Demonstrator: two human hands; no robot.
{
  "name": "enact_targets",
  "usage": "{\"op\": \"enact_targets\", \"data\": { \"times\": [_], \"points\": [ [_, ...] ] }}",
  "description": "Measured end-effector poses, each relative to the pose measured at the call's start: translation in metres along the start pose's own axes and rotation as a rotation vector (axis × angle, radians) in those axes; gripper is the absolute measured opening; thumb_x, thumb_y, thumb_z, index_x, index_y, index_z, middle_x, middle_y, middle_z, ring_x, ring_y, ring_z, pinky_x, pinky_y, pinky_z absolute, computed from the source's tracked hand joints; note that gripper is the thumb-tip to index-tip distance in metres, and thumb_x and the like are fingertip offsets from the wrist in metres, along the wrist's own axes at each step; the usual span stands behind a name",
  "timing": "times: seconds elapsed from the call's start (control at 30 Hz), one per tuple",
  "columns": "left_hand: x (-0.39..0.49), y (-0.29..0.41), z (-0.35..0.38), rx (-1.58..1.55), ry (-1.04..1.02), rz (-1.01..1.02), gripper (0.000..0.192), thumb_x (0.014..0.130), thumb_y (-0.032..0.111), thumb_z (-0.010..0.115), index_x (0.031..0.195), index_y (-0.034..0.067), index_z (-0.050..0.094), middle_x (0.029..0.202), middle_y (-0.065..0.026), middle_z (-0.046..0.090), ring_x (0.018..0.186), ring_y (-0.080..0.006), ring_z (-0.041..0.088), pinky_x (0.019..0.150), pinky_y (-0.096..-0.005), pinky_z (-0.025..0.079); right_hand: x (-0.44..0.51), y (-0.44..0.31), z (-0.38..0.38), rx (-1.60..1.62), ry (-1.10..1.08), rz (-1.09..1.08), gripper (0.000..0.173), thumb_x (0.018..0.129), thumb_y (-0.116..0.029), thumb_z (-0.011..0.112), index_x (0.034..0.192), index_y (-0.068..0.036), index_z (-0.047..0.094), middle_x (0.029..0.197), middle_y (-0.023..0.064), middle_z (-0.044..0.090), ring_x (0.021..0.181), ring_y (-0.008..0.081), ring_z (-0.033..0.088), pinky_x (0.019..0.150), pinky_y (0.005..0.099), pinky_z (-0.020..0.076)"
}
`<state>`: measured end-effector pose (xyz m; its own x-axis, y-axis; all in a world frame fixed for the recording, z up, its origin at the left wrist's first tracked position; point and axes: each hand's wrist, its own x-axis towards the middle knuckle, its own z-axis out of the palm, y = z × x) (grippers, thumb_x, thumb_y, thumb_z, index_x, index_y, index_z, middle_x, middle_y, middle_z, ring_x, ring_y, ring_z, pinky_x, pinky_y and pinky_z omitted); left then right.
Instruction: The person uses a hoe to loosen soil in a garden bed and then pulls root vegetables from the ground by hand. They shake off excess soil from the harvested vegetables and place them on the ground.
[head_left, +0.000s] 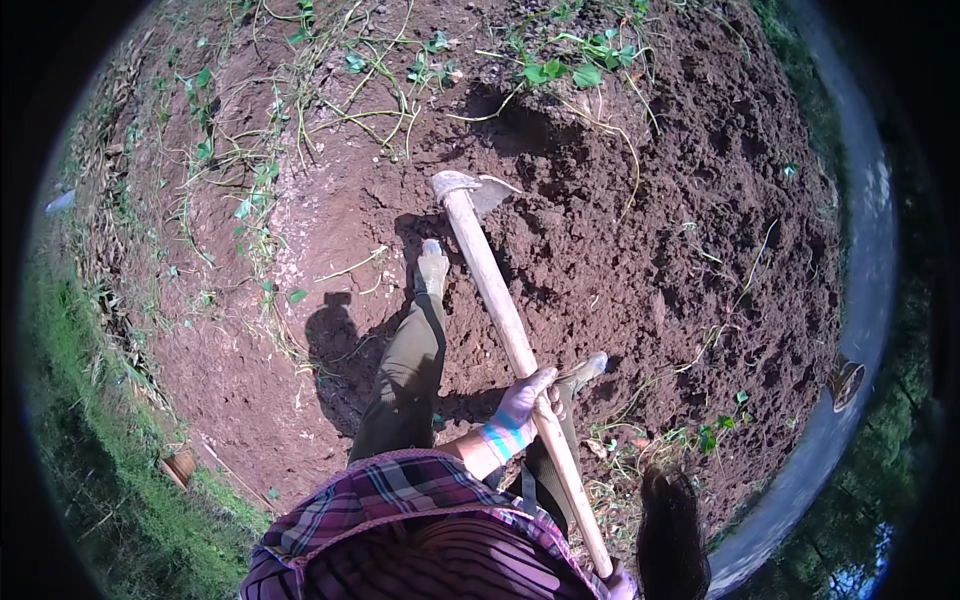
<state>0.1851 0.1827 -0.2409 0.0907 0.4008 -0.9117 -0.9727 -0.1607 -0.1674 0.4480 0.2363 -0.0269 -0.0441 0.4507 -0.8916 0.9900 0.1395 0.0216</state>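
A hoe with a long wooden handle slants from the upper middle down to the lower right. Its metal blade rests at the loosened soil, partly hidden by the handle's end. My left hand, with a striped band at the wrist, is closed around the middle of the handle. Near the handle's lower end my right hand grips the wood, mostly cut off by the picture's edge. One foot stands left of the handle, the other to its right.
Turned reddish-brown soil spreads on the right, smoother ground on the left. Green leafy vines trail across the top and left. A pale paved strip curves along the right, with a round container beside it. Grass grows at lower left.
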Motion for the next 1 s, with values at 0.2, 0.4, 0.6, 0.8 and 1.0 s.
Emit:
{"op": "enact_targets", "data": {
  "times": [0.2,0.4,0.6,0.8,1.0],
  "points": [
    [-0.033,0.121,-0.024,-0.041,-0.002,0.195,0.022,0.101,0.035,0.059,0.092,0.014,0.057,0.073,-0.0030,0.056,0.062,-0.0215,0.055,0.066,-0.0404,0.049,0.029,-0.059,0.000,-0.045,-0.040,-0.179,0.041,0.078,-0.024,0.077,0.114,-0.012,0.062,0.083,0.0155,0.069,0.075,0.0358,0.068,0.067,0.0444,0.0535],
    [-0.090,0.308,-0.028,-0.030,-0.532,0.606,0.042,0.108,0.046,0.036,0.091,0.014,0.057,0.075,0.0007,0.050,0.063,-0.0172,0.052,0.063,-0.0356,0.046,0.080,-0.151,0.001,-0.171,0.051,-0.600,0.046,0.077,-0.031,0.079,0.116,-0.013,0.061,0.074,0.0139,0.067,0.067,0.0363,0.066,0.063,0.0462,0.0533],
    [-0.087,0.308,0.020,-0.176,-0.089,0.481,0.030,0.102,0.040,0.057,0.084,0.017,0.057,0.066,0.0022,0.050,0.055,-0.0163,0.050,0.057,-0.0350,0.046,0.023,-0.219,-0.065,-0.248,0.075,-0.372,0.039,0.079,-0.025,0.078,0.113,-0.012,0.066,0.083,0.0166,0.071,0.075,0.0359,0.070,0.067,0.0443,0.0556],
    [0.038,0.301,-0.029,-0.224,0.247,0.268,0.026,0.091,0.035,0.073,0.095,0.015,0.055,0.069,-0.0017,0.052,0.051,-0.0210,0.051,0.048,-0.0383,0.047,0.003,-0.265,-0.078,-0.318,0.010,-0.248,0.042,0.085,-0.036,0.072,0.116,-0.008,0.065,0.089,0.0245,0.070,0.083,0.0395,0.070,0.071,0.0455,0.0539],
    [0.046,0.303,0.020,-0.221,0.194,0.256,0.023,0.093,0.031,0.069,0.086,0.015,0.054,0.069,-0.0001,0.051,0.055,-0.0206,0.052,0.053,-0.0396,0.047,0.019,-0.321,-0.139,-0.605,0.003,-0.134,0.030,0.085,-0.033,0.072,0.102,-0.010,0.063,0.074,0.0191,0.069,0.071,0.0408,0.068,0.065,0.0499,0.0538]
  ]
}}
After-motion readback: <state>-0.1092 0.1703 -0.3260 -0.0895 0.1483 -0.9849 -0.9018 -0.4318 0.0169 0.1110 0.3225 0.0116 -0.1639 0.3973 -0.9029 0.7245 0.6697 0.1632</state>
